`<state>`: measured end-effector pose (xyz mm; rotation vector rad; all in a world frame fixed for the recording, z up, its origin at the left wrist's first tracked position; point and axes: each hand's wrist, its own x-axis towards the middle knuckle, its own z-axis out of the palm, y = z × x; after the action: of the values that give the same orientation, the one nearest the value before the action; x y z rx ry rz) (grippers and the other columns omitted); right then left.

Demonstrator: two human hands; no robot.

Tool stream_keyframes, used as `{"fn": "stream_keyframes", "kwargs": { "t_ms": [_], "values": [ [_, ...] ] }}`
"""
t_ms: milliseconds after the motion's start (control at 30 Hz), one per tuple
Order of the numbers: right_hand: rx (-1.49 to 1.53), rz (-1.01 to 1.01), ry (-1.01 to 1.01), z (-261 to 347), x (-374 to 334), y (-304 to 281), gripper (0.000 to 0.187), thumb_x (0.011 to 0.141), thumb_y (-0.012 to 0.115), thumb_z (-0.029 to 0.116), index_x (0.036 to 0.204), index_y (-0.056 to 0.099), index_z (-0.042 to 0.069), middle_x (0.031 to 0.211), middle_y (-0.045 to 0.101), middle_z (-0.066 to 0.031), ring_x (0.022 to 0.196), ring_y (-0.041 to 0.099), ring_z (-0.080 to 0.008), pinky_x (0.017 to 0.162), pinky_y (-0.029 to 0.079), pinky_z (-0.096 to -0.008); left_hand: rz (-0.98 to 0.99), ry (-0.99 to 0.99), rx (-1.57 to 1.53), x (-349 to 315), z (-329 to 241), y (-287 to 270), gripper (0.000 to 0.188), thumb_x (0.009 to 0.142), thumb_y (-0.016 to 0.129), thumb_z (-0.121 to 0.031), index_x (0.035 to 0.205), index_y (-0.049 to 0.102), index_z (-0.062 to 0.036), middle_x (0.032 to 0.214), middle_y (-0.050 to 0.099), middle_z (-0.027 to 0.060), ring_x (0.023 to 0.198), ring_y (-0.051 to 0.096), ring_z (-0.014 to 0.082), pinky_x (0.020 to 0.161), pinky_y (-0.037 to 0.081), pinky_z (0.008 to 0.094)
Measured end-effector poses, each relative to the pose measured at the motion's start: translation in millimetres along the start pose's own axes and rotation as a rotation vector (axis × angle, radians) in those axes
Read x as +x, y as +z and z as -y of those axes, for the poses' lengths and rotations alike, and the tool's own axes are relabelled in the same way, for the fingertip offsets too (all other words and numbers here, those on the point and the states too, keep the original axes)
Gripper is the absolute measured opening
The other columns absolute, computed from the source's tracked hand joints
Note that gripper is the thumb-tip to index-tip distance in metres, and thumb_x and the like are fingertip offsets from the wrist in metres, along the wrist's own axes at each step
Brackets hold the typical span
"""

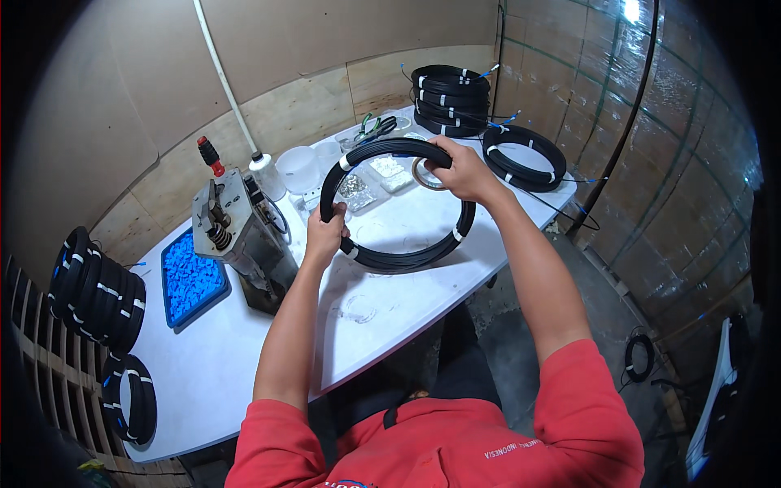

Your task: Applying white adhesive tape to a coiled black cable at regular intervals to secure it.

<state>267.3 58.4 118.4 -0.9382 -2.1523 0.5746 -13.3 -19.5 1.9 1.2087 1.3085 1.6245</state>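
A coil of black cable [407, 262], bound with white tape bands, is held up above the white table between my two hands. My left hand [325, 234] is closed round the coil's left side. At its upper right, my right hand [465, 172] grips the ring from above. Through the coil's opening show a clear tray of small metal parts [355, 191] and a clear box of white pieces [392, 174]. A roll of tape [426, 174] lies beside my right hand. The fingertips are partly hidden behind the cable.
Left stands a grey metal press [244, 228] by a blue tray of blue connectors [194, 272]. Coils are stacked at the far right [451, 102] and left [98, 293]; another coil [525, 159] lies at the right edge. Behind are a white tub [298, 171] and a bottle [265, 175].
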Motion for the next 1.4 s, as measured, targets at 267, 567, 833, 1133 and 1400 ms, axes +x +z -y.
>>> {"fn": "stream_keyframes", "kwargs": {
  "t_ms": [267,567,833,1133,1400],
  "values": [
    [0.03,-0.023,0.004,-0.5,-2.2,-1.0,0.025,0.087,0.07,0.013,0.109,0.059,0.007,0.08,0.064,-0.0094,0.073,0.057,-0.0167,0.071,0.047,-0.031,-0.038,0.063,-0.047,-1.0,7.7,-0.9,0.02,0.093,0.069,-0.018,0.095,0.056,-0.0026,0.069,0.055,0.0018,0.062,0.059,0.0133,0.062,0.049,0.0291],
    [0.58,-0.248,0.326,-50.0,-29.7,41.7,0.025,0.086,0.075,0.012,0.105,0.062,0.002,0.084,0.062,-0.0003,0.078,0.054,-0.0098,0.071,0.045,-0.0275,-0.144,-0.152,-0.426,-16.1,44.5,7.7,0.021,0.096,0.066,-0.021,0.091,0.052,-0.0063,0.069,0.056,0.0019,0.062,0.059,0.0121,0.058,0.049,0.0292],
    [0.464,-0.303,0.222,-82.3,-49.0,81.7,0.03,0.087,0.073,0.015,0.11,0.062,0.0,0.099,0.067,-0.0067,0.089,0.061,-0.013,0.084,0.049,-0.0293,-0.171,0.176,0.125,8.7,-17.7,-10.0,0.024,0.092,0.073,-0.023,0.091,0.055,-0.0072,0.059,0.047,-0.0048,0.044,0.041,0.0057,0.04,0.032,0.0264],
    [0.287,-0.29,0.16,-76.8,-42.7,74.2,0.028,0.088,0.069,0.016,0.11,0.061,0.001,0.099,0.069,-0.0128,0.091,0.066,-0.022,0.085,0.05,-0.0346,-0.12,0.291,0.213,12.0,-8.4,-19.6,0.024,0.092,0.071,-0.024,0.09,0.057,-0.0044,0.06,0.055,0.0003,0.046,0.052,0.0094,0.042,0.04,0.0259],
    [0.202,-0.254,0.145,-60.9,-45.7,53.6,0.029,0.087,0.067,0.016,0.111,0.06,0.001,0.096,0.069,-0.0152,0.089,0.067,-0.0262,0.083,0.051,-0.0363,-0.184,0.126,0.276,5.1,2.7,-14.9,0.028,0.095,0.067,-0.028,0.093,0.059,-0.0012,0.064,0.063,0.0066,0.054,0.065,0.0155,0.048,0.047,0.0302]
  ]
}}
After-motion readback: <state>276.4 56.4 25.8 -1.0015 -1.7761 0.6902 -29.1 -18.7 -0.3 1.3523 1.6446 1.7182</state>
